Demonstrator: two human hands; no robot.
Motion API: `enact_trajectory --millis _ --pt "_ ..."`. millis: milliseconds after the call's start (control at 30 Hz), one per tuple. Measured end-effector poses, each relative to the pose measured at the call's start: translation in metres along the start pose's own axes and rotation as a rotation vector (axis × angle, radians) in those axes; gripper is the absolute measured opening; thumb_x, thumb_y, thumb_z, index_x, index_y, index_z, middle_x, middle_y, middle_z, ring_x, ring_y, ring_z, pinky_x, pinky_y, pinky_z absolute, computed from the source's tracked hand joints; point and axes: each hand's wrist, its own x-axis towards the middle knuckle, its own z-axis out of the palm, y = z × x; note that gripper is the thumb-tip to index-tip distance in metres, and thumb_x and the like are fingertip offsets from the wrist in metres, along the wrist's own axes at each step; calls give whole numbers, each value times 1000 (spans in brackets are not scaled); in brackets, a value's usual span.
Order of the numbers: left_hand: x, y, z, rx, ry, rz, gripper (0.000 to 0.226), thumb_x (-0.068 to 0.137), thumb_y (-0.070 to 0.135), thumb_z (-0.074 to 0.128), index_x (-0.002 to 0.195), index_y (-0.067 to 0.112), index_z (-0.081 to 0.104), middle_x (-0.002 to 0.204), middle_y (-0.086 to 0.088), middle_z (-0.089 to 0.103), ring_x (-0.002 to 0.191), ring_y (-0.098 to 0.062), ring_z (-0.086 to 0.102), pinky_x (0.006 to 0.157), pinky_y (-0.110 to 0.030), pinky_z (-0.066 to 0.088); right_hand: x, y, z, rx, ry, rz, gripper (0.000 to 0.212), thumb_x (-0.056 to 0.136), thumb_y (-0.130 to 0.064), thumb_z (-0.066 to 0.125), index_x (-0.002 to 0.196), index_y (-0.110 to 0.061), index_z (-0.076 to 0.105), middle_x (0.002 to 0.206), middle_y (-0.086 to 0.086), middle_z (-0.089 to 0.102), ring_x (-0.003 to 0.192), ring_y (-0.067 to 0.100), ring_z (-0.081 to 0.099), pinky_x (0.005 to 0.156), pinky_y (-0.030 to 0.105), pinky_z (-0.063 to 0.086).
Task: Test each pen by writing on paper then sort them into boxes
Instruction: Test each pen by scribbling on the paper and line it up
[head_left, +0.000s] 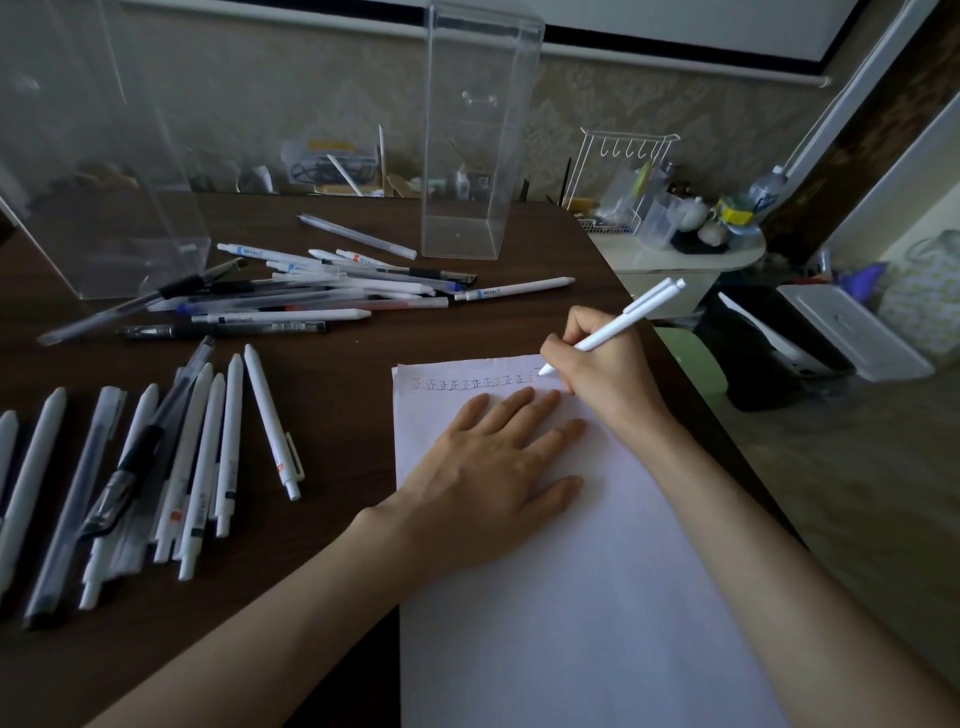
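While my left hand (488, 467) lies flat on the paper (571, 597) mid-frame, my right hand (597, 364) grips a white pen (613, 325). Pen tip touches the paper's top edge beside a row of marks (467, 384).

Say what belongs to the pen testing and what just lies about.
Job: white click pen in right hand; white paper sheet under left hand; far pen heap; near pen row; tall clear plastic box; large clear plastic box.
Lying about: white wire rack; plastic bottle; grey lidded bin.

- Dim, bluish light; the paper (597, 597) is the brightest surface.
- Left of the paper, the dark table (337, 415) swallows detail.
- Beyond the paper, lines bow; background soft.
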Motion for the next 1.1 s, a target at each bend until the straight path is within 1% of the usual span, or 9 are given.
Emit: enact_trajectory --millis 33,133,267,433,533,733,867,1033,1100 --pt "0 -1 1 4 -4 -1 65 90 57 9 148 30 19 157 -3 10 143 -20 7 113 -35 2 0 0 0 -15 4 -3 30 74 -13 57 56 -18 33 38 -12 46 43 1 50 54 38 41" --pt "0 0 1 3 3 -4 67 88 58 7 147 29 22 156 -4 14 143 -21 10 113 -36 4 0 -2 0 -22 35 -9 35 77 -4 57 58 -16 31 37 -12 40 42 -4 48 54 31 32" --pt "0 0 1 12 9 0 69 88 58 6 147 27 26 155 -5 17 142 -22 13 113 -37 8 0 -2 -2 -7 16 5 33 77 -4 56 57 -16 32 37 -12 45 42 1 48 56 33 35" --pt "0 -1 2 9 11 -1 68 88 58 7 146 28 26 155 -5 18 142 -21 13 113 -37 8 -1 -3 -1 -25 21 -5 37 75 -1 56 56 -16 29 33 -11 36 37 0 45 54 32 32" --pt "1 -1 1 12 4 -3 69 87 59 5 147 28 25 156 -5 16 142 -21 12 114 -37 7 0 -2 -1 -3 34 0 35 76 0 56 56 -14 30 33 -10 38 37 0 46 52 29 30" --pt "0 -1 1 5 8 0 69 88 58 7 147 28 25 155 -5 17 142 -21 13 113 -36 7 1 -1 -1 -2 33 0 34 77 -1 56 57 -14 31 36 -10 38 40 -2 48 52 28 30" --pt "0 -1 2 2 8 3 68 88 58 7 147 29 24 156 -4 16 142 -21 12 113 -36 6 0 -1 -1 0 -7 -5 29 73 -11 56 56 -18 34 38 -11 46 44 3 52 54 32 35" --pt "0 -2 2 8 7 0 69 87 59 5 147 29 25 156 -4 16 142 -21 11 113 -36 6 0 -2 -1 15 0 0 35 76 -1 56 56 -15 31 34 -12 37 38 1 45 54 32 32" --pt "0 -2 2 12 8 4 68 88 58 6 147 28 25 156 -4 16 142 -21 11 113 -37 7 0 -1 -2 30 -5 2 34 75 -3 56 56 -16 32 34 -11 38 39 2 47 53 32 32"
